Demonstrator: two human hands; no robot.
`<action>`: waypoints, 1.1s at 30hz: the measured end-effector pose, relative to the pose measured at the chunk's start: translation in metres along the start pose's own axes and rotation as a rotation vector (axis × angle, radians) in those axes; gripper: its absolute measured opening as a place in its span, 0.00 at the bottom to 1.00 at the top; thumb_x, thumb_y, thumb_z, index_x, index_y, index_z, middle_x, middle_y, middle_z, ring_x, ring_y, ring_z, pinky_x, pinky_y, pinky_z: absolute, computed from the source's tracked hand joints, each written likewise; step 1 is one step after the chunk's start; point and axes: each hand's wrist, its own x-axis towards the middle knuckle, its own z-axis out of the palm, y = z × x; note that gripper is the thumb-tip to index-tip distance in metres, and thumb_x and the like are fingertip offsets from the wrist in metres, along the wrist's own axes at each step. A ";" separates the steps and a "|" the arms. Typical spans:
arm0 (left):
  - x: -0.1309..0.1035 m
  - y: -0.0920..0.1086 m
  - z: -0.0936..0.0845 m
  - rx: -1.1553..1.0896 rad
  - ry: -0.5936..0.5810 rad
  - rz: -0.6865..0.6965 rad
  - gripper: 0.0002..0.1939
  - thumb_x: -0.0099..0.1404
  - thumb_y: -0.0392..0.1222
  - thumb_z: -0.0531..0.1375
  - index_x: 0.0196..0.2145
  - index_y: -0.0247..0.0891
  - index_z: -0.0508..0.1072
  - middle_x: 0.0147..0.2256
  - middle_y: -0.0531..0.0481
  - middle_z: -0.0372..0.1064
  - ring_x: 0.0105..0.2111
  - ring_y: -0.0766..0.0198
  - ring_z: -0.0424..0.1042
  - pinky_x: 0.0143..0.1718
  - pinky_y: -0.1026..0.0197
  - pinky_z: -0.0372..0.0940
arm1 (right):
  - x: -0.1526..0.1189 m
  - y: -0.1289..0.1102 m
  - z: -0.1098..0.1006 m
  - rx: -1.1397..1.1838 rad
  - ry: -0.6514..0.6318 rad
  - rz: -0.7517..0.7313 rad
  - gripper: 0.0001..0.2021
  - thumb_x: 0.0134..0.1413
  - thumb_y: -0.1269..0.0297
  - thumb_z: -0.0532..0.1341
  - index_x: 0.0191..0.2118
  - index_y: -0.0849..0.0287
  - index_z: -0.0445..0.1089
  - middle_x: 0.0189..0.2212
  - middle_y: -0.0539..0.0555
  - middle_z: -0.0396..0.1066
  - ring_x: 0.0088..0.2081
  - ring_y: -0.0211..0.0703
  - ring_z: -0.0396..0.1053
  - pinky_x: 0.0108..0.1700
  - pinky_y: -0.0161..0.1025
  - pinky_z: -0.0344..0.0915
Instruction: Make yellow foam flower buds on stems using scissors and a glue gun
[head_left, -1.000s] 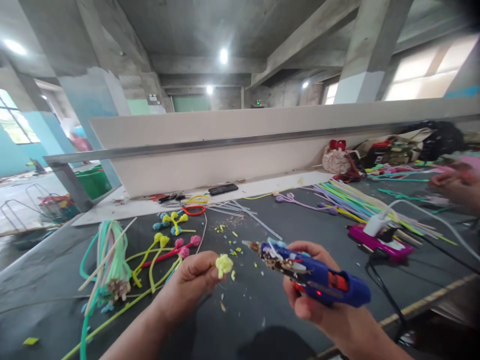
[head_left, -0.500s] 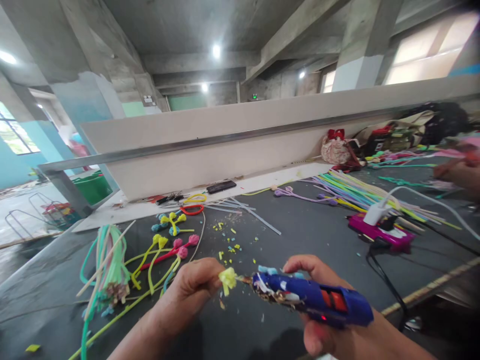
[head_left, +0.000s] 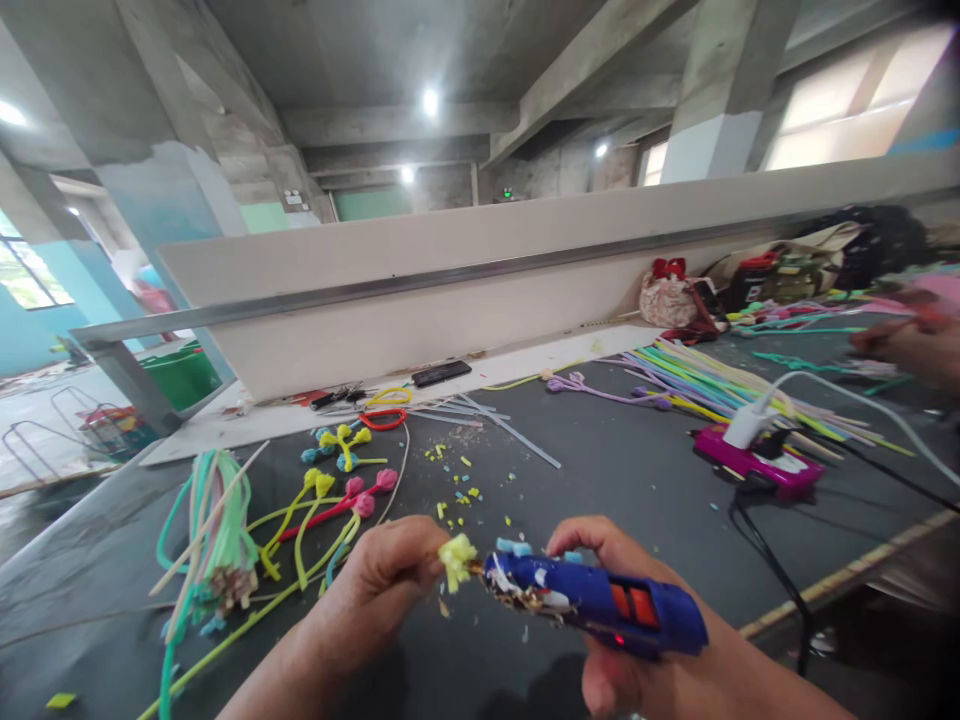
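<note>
Pinched in my left hand (head_left: pixel 397 575) is a small yellow fuzzy piece (head_left: pixel 457 561), at the lower middle of the view. My right hand (head_left: pixel 626 590) is wrapped round a blue glue gun (head_left: pixel 592 600) with bits of glue and fluff on its front. The gun's nozzle points left and meets the right side of the yellow piece. A long yellow-green stem (head_left: pixel 232 640) runs along the table from the lower left towards my left wrist. Yellow and blue scraps (head_left: pixel 459 495) lie just beyond my hands.
A bundle of green and pale stems (head_left: pixel 225 520) lies at left, beside knotted yellow and pink stems (head_left: pixel 364 500). A phone (head_left: pixel 442 372) lies near the partition. To the right are a magenta power strip (head_left: pixel 757 462), cables and coloured stems (head_left: pixel 720 385). Another person's hand (head_left: pixel 915 345) shows at far right.
The glue gun in my right hand has moved left, and its nozzle now meets the yellow piece more closely. My left hand has barely moved. The other person's hand has shifted slightly left.
</note>
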 end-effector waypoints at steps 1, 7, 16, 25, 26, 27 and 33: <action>-0.001 -0.001 0.001 -0.027 -0.003 -0.011 0.13 0.64 0.40 0.51 0.24 0.34 0.65 0.22 0.53 0.58 0.24 0.70 0.56 0.26 0.67 0.52 | 0.000 0.000 0.000 -0.003 -0.005 -0.004 0.28 0.46 0.58 0.66 0.48 0.53 0.49 0.19 0.43 0.66 0.23 0.33 0.58 0.26 0.30 0.52; -0.011 -0.016 0.010 -0.416 -0.075 -0.160 0.17 0.59 0.50 0.58 0.21 0.33 0.69 0.22 0.51 0.59 0.25 0.68 0.57 0.27 0.65 0.54 | -0.007 -0.004 -0.001 0.093 -0.056 -0.036 0.27 0.45 0.60 0.67 0.46 0.53 0.50 0.19 0.41 0.61 0.21 0.31 0.54 0.24 0.29 0.50; -0.017 -0.024 0.011 -0.542 -0.103 -0.107 0.15 0.58 0.47 0.60 0.21 0.35 0.73 0.22 0.50 0.64 0.25 0.68 0.62 0.28 0.64 0.56 | -0.013 -0.008 -0.001 0.101 -0.065 -0.040 0.27 0.46 0.65 0.65 0.47 0.53 0.48 0.19 0.40 0.61 0.21 0.30 0.53 0.24 0.28 0.49; -0.009 -0.020 0.009 -0.416 -0.209 -0.056 0.20 0.60 0.51 0.57 0.19 0.32 0.70 0.20 0.50 0.60 0.24 0.67 0.60 0.28 0.64 0.55 | -0.011 -0.011 -0.007 -0.068 -0.084 -0.034 0.27 0.47 0.65 0.64 0.49 0.54 0.49 0.20 0.43 0.66 0.23 0.32 0.59 0.27 0.28 0.55; -0.008 -0.018 0.008 -0.396 -0.212 -0.051 0.20 0.60 0.51 0.56 0.19 0.32 0.70 0.19 0.50 0.60 0.23 0.68 0.60 0.27 0.64 0.55 | -0.011 -0.012 -0.007 -0.103 -0.065 -0.058 0.26 0.47 0.64 0.64 0.50 0.54 0.50 0.21 0.43 0.67 0.24 0.33 0.61 0.28 0.29 0.57; -0.007 -0.017 0.007 -0.368 -0.217 -0.051 0.20 0.61 0.51 0.56 0.19 0.32 0.69 0.20 0.50 0.59 0.23 0.68 0.59 0.27 0.64 0.54 | -0.012 -0.011 -0.007 -0.135 -0.047 -0.082 0.26 0.48 0.63 0.63 0.50 0.54 0.50 0.22 0.44 0.68 0.24 0.34 0.62 0.29 0.30 0.58; -0.002 -0.004 -0.001 -0.156 -0.245 -0.074 0.21 0.63 0.51 0.52 0.21 0.32 0.68 0.21 0.51 0.59 0.24 0.68 0.58 0.27 0.65 0.53 | -0.012 -0.001 -0.005 -0.187 0.038 -0.128 0.27 0.46 0.59 0.65 0.49 0.52 0.52 0.23 0.43 0.63 0.23 0.34 0.58 0.27 0.31 0.58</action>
